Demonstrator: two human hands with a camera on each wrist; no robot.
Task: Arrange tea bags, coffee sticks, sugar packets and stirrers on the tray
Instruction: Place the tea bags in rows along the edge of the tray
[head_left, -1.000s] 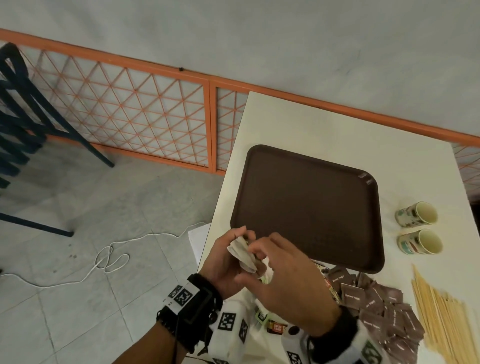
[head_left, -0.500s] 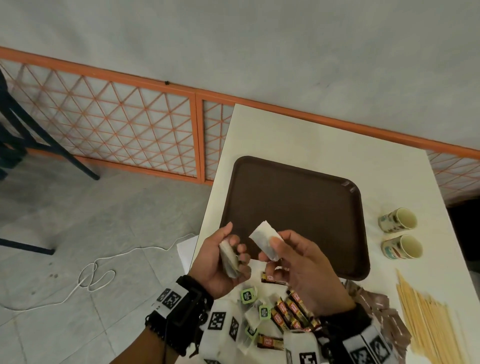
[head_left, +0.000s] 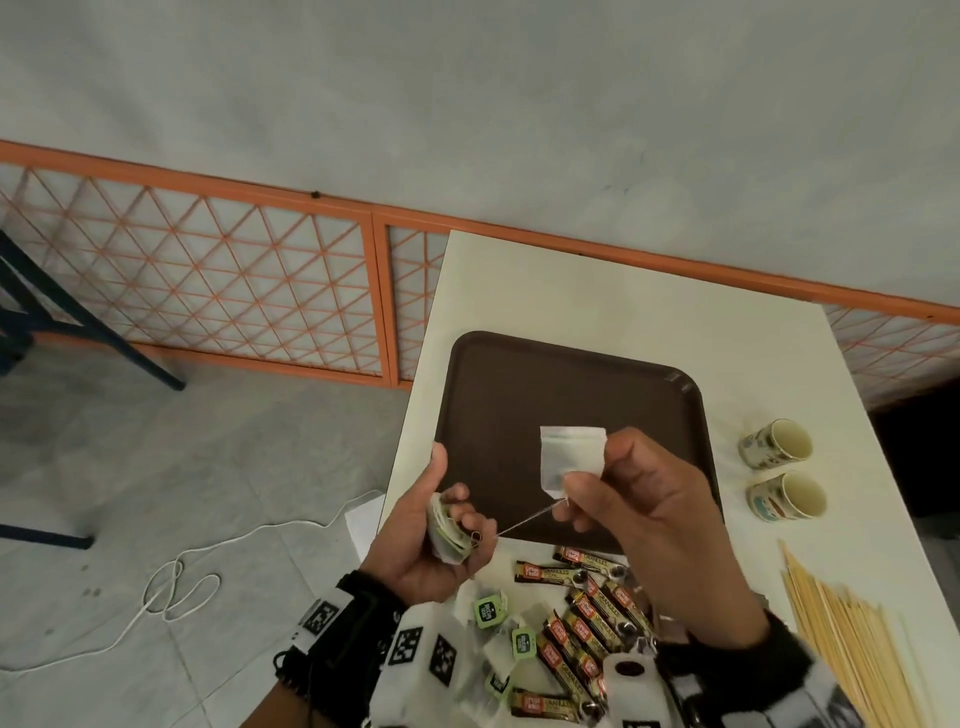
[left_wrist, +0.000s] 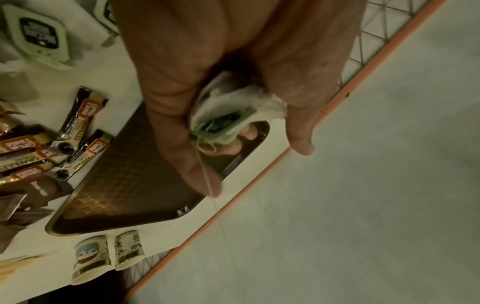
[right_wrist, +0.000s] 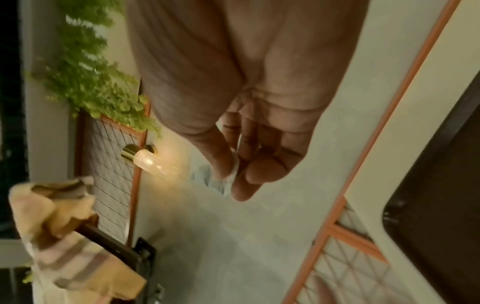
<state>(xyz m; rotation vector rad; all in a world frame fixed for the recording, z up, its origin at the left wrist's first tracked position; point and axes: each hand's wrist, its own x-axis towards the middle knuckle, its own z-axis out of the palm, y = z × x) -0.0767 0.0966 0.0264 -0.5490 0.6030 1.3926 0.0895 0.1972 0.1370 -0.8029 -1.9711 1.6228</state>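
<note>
My right hand (head_left: 660, 499) pinching one tea bag (head_left: 570, 457) above the brown tray (head_left: 493, 395), my left hand (head_left: 426, 540) clutching a bundle of tea bags (head_left: 448, 530), string (head_left: 530, 519) taut between both grips

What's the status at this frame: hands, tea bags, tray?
Right hand pinches one tea bag above the tray. Left hand grips the tea bag bunch. Taut string joins them, unplaced.

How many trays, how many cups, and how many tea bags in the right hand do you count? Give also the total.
Tray: 1
Cups: 2
Tea bag pinched by the right hand: 1
Total: 4
</note>
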